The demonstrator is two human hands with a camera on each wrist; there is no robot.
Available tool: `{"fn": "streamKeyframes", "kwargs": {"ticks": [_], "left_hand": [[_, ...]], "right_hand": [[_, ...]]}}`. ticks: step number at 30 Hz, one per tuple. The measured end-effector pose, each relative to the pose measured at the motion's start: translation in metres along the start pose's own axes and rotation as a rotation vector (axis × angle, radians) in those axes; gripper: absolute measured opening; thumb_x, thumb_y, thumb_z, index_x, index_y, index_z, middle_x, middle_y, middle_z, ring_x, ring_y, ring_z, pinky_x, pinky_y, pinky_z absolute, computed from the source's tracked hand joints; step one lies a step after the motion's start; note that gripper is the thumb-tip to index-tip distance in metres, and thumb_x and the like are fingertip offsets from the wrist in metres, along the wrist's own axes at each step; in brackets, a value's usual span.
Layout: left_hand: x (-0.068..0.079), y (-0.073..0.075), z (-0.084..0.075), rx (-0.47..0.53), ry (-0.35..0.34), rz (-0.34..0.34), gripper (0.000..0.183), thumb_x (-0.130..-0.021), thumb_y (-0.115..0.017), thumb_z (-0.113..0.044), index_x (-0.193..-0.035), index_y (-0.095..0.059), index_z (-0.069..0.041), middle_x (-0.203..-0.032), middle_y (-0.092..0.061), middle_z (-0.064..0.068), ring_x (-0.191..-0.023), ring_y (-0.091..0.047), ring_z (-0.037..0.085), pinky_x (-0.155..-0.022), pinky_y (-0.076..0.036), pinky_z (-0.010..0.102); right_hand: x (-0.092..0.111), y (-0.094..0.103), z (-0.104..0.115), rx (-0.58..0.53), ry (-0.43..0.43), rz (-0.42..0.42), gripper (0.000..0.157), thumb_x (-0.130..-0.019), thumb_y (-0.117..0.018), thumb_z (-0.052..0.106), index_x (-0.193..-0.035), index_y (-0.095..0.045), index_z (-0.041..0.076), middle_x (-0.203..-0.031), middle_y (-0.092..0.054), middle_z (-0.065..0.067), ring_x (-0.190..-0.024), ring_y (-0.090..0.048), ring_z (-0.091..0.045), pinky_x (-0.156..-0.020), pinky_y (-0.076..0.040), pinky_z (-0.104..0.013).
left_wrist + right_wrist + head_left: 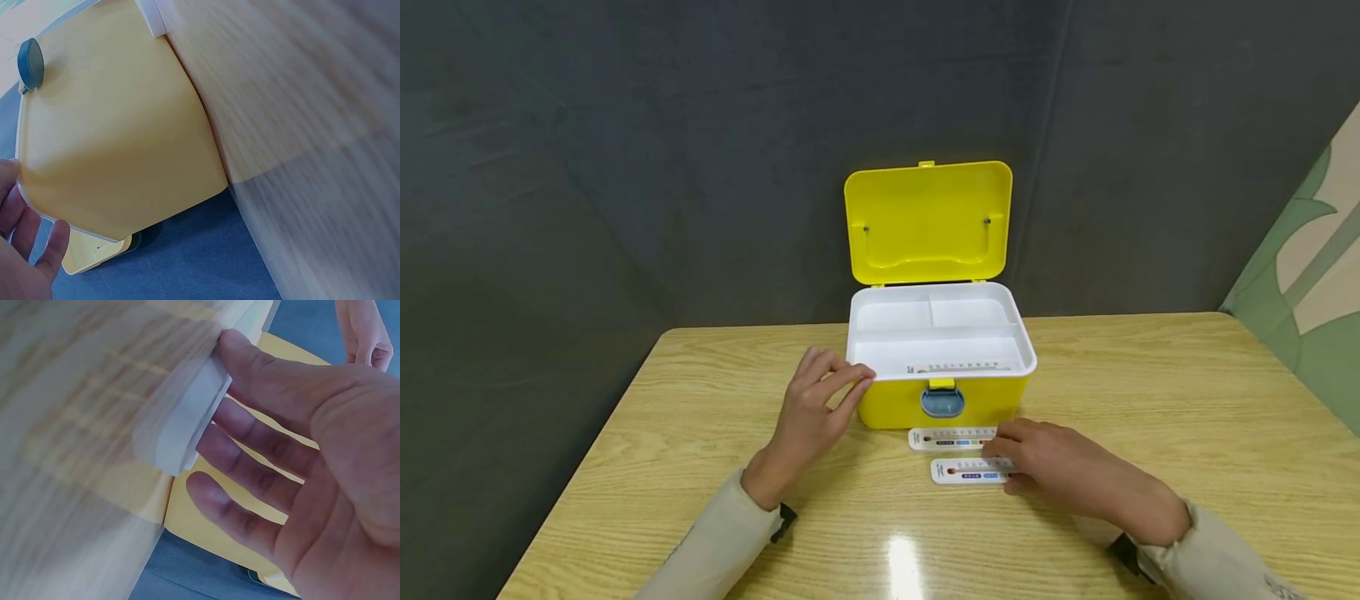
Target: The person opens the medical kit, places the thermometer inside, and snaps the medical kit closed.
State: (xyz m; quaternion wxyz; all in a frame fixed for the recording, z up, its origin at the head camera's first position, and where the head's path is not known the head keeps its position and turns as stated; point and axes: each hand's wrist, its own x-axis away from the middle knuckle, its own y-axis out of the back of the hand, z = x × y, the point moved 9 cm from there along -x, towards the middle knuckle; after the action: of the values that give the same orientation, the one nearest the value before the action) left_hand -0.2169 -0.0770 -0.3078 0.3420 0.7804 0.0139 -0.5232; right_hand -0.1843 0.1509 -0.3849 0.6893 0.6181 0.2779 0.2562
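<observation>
A yellow storage box (880,404) stands with its lid raised, a white divided tray (891,335) set in its top. My left hand (816,404) pinches the rim at the tray's front left corner. Two white thermometers lie on the table before the box: a farther one (936,438) close to its front and a nearer one (951,472). With thumb and fingers, my right hand (1052,458) grips the right end of the nearer thermometer. Its fingers cover the right end of the farther one; whether they touch it I cannot tell. Another thermometer (958,368) lies inside the tray's front compartment.
The open lid (928,225) leans back near a dark grey wall (737,167). A grey-blue latch (942,403) hangs on the box front. The wooden table (700,400) extends to both sides, and a green patterned panel (1307,275) stands at the right.
</observation>
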Motion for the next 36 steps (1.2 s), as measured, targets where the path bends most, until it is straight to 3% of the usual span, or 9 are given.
{"fn": "streamKeyframes", "kwargs": {"ticks": [15, 23, 36], "left_hand": [[0.001, -0.001, 0.001, -0.007, 0.005, 0.004, 0.011, -0.083, -0.079, -0.007, -0.094, -0.077, -0.01, -0.079, -0.055, 0.001, -0.076, -0.043, 0.017, -0.073, -0.033, 0.03], [0.001, -0.001, 0.0, -0.01, 0.001, 0.004, 0.013, -0.082, -0.079, -0.006, -0.094, -0.077, -0.01, -0.079, -0.055, 0.001, -0.077, -0.043, 0.018, -0.074, -0.033, 0.03], [0.001, -0.001, 0.0, -0.01, -0.013, -0.003, 0.014, -0.081, -0.08, -0.006, -0.094, -0.076, -0.01, -0.079, -0.055, 0.001, -0.076, -0.043, 0.017, -0.073, -0.032, 0.031]], "right_hand": [[0.0, -0.001, 0.003, -0.017, 0.043, 0.016, 0.037, -0.085, -0.079, 0.024, -0.119, -0.066, 0.022, -0.115, -0.062, 0.002, -0.095, -0.058, -0.011, -0.078, -0.056, -0.03], [0.003, 0.015, -0.002, -0.086, -0.018, 0.006, 0.036, -0.089, -0.075, 0.022, -0.123, -0.063, 0.026, -0.121, -0.059, 0.005, -0.1, -0.055, -0.008, -0.081, -0.055, -0.03], [0.006, 0.032, 0.0, -0.139, 0.005, -0.055, 0.039, -0.092, -0.072, 0.021, -0.128, -0.058, 0.028, -0.131, -0.059, 0.01, -0.108, -0.058, -0.005, -0.086, -0.056, -0.029]]}}
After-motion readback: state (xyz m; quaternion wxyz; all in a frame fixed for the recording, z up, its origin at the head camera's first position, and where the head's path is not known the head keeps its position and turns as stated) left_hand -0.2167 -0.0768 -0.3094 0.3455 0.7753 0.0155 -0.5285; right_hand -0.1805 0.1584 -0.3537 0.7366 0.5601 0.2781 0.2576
